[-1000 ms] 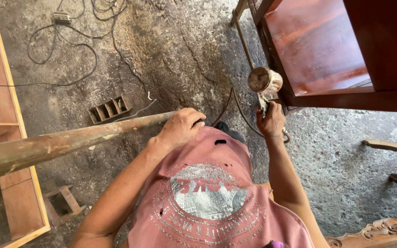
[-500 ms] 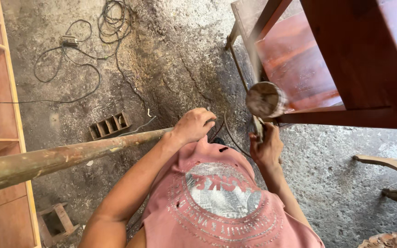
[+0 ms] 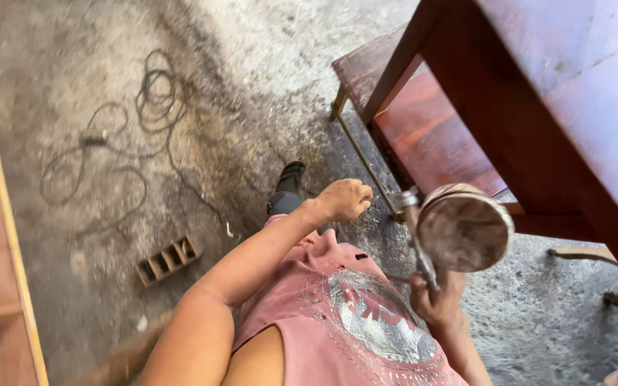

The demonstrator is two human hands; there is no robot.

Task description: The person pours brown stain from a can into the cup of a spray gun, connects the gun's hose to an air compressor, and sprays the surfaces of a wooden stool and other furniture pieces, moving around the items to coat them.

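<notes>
Daylight is bright and even, strongest on the pale floor [image 3: 252, 43] at upper centre. Motion blur smears the whole frame, worst at lower left. Soft shadow lies under the red cabinet [image 3: 538, 107].

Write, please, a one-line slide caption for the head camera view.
Right hand grips a spray gun beside a red-brown wooden table; left hand hangs closed and empty over the dusty concrete floor.
</notes>
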